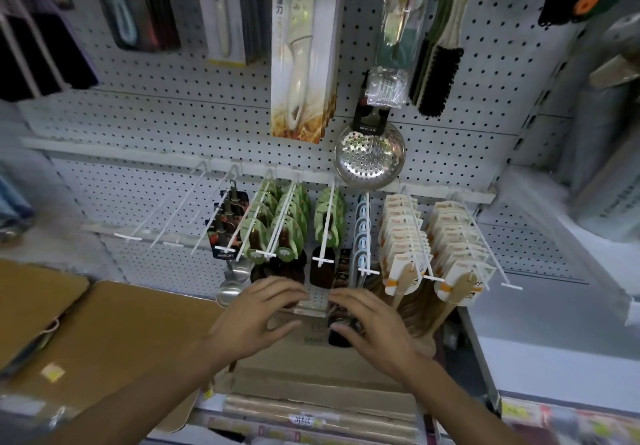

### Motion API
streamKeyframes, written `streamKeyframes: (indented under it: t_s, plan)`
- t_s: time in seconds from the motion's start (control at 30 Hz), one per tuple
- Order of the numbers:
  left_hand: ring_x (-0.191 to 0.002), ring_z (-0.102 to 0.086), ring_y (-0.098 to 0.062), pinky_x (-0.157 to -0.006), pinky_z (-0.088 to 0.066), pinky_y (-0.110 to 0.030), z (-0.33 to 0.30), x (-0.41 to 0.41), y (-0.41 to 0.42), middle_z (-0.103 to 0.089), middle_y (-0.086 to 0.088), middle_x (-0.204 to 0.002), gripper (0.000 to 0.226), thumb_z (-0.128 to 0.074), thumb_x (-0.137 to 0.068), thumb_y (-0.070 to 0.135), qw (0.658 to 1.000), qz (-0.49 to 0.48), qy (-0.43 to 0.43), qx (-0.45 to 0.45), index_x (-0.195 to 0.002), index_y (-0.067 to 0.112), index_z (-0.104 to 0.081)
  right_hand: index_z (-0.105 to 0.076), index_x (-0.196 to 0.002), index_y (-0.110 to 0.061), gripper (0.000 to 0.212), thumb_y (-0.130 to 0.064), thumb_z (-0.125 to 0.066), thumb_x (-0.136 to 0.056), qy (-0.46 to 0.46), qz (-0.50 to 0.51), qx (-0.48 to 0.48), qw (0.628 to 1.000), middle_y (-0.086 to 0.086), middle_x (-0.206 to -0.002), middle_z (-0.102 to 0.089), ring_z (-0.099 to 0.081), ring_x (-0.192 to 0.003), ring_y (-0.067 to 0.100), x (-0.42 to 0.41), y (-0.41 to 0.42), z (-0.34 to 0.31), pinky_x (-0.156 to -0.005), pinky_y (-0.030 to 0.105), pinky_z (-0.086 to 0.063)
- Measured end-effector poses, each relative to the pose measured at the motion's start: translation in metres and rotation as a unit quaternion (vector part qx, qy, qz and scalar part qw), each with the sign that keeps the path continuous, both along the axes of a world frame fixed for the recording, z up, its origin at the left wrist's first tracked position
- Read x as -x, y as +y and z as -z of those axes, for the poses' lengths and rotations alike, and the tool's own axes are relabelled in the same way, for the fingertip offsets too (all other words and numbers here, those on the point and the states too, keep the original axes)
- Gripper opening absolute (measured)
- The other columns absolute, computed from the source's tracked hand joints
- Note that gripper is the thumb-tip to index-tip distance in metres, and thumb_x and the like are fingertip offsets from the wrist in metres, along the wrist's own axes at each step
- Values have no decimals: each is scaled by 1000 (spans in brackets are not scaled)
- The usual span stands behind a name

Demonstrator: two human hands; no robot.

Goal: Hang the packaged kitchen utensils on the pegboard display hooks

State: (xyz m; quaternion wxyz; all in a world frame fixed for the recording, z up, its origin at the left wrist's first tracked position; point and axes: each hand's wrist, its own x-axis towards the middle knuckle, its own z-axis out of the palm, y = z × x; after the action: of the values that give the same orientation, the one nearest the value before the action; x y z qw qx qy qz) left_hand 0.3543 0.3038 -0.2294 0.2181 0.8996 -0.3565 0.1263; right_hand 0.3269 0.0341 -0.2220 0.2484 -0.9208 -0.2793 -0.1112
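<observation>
Below the pegboard hooks, right hand grips a dark packaged utensil; left hand hovers open.

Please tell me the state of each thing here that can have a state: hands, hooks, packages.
left hand: fingers loosely curled, holding nothing visible.
right hand: resting on a dark package, grip unclear.
left hooks: bare.
green-card hooks: loaded.
beige-card hooks: full to the front.
skimmer: hanging on the pegboard.
cardboard box: closed.
</observation>
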Motion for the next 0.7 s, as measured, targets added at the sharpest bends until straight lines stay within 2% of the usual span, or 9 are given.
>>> streamKeyframes:
  t_s: [0.27, 0.53, 0.7]
  plan:
    - [-130, -46, -1, -107, -46, -26, -39, 24, 22, -53, 18, -139, 45, -57, -96, 51, 998, 52, -34, -6, -137, 31, -54, -51, -138, -27, 46, -49, -54, -97, -58, 0, 18, 998, -14, -141, -50, -43, -133, 2, 32, 36, -50, -110, 22, -38]
    - [-135, -41, -8, -114, -40, -39, -94, 42, 46, -49, 14, -143, 57, -56, -92, 56, 995, 40, -81, -28, -142, 32, -44, -50, -140, -25, 53, -51, -58, -93, -88, 57, 11, 994, -10, -142, -50, -42, -133, 6, 59, 70, -104, -110, 34, -40]
    - [-136, -41, -9, -117, -36, -36, -122, 52, 58, -47, 12, -145, 61, -57, -89, 61, 993, 42, -107, -25, -142, 31, -44, -46, -142, -27, 57, -56, -54, -93, -111, 70, 34, 991, -10, -145, -47, -40, -136, 8, 74, 80, -126, -111, 37, -40]
